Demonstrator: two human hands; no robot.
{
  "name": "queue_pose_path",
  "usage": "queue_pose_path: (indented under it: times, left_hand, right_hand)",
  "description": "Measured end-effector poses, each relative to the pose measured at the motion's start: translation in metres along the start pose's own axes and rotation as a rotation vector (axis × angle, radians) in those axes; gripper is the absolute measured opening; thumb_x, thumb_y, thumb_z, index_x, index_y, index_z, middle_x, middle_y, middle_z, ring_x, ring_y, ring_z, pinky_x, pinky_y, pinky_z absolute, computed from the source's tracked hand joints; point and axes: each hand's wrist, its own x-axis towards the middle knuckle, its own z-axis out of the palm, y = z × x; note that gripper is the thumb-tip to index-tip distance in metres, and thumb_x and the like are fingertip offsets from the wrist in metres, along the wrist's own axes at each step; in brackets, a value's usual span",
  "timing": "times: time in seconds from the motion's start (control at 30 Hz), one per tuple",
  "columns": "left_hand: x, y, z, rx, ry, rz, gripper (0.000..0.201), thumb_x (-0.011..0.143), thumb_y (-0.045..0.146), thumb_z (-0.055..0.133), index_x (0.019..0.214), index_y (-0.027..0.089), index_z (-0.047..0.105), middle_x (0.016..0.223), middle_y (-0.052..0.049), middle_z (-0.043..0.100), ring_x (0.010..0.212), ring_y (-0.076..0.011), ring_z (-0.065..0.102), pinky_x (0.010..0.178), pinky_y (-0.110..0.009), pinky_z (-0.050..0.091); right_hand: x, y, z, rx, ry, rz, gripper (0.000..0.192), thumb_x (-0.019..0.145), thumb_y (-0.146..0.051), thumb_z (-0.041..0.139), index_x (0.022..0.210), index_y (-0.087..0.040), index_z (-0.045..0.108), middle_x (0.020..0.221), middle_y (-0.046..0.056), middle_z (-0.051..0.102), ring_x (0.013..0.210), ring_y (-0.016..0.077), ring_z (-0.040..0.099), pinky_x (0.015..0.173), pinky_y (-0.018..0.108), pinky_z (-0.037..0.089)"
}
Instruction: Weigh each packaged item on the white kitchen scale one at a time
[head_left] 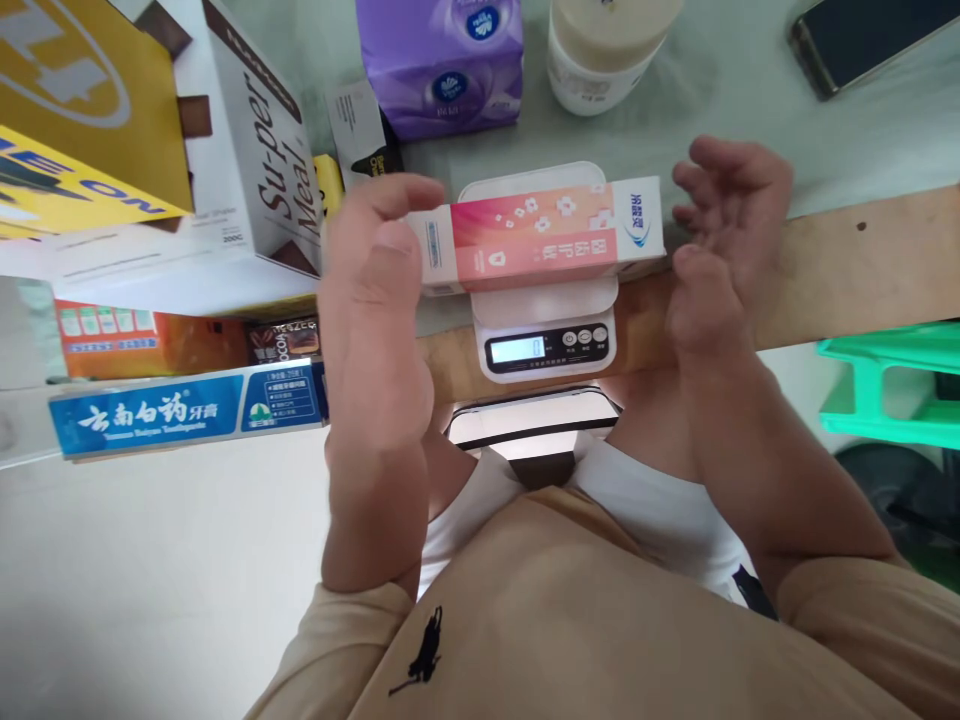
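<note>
Flanking pink box on scale: left hand, right hand, both spread; greenish tabletop, wooden edge, pale floor.

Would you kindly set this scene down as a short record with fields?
Left hand: by the pink box's left end, contact unclear
Right hand: fingers curled, apart from that box's right end
Pink box: lengthwise across the scale in view; whether it rests there is unclear
Display: lit, seems to read 0
Beyond scale: purple pack, jar
Far right: phone
</note>
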Motion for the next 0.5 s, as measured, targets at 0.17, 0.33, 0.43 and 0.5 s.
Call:
queue_pose_path:
  times: [0.17,0.33,0.43,0.5]
  left_hand:
    - [0.008,-0.010,0.006,-0.137,0.191,0.277,0.023,0.096,0.042,0.082,0.103,0.020,0.075,0.102,-0.001,0.073,0.081,-0.0162,0.073,0.071,-0.035,0.060]
    - [0.015,-0.011,0.012,-0.197,0.242,0.342,0.031,0.105,-0.001,0.047,0.097,0.017,0.071,0.078,0.002,0.066,0.052,-0.0059,0.057,0.044,-0.027,0.034]
    - [0.018,-0.016,0.012,-0.259,0.226,0.427,0.037,0.079,-0.012,0.059,0.084,0.022,0.071,0.077,0.002,0.062,0.061,-0.0100,0.055,0.055,-0.031,0.039]
    - [0.017,-0.016,0.013,-0.274,0.247,0.451,0.036,0.068,-0.014,0.056,0.071,0.021,0.065,0.067,0.000,0.054,0.059,-0.0104,0.046,0.058,-0.031,0.034]
  right_hand:
    - [0.000,0.004,0.004,0.094,0.115,-0.057,0.058,0.088,-0.052,0.052,0.143,-0.034,0.053,0.152,0.010,0.057,0.142,0.0330,0.063,0.112,0.053,0.051]
    - [-0.001,0.009,0.011,0.089,0.169,-0.084,0.060,0.085,-0.057,0.051,0.138,-0.031,0.055,0.145,0.013,0.059,0.135,0.0338,0.065,0.106,0.052,0.052]
    - [-0.001,0.008,0.013,0.084,0.179,-0.071,0.062,0.083,-0.064,0.050,0.135,-0.031,0.052,0.143,0.014,0.057,0.135,0.0361,0.064,0.106,0.054,0.050]
    - [-0.001,0.007,0.014,0.068,0.188,-0.050,0.062,0.081,-0.065,0.049,0.132,-0.031,0.050,0.142,0.014,0.055,0.135,0.0371,0.064,0.106,0.055,0.050]
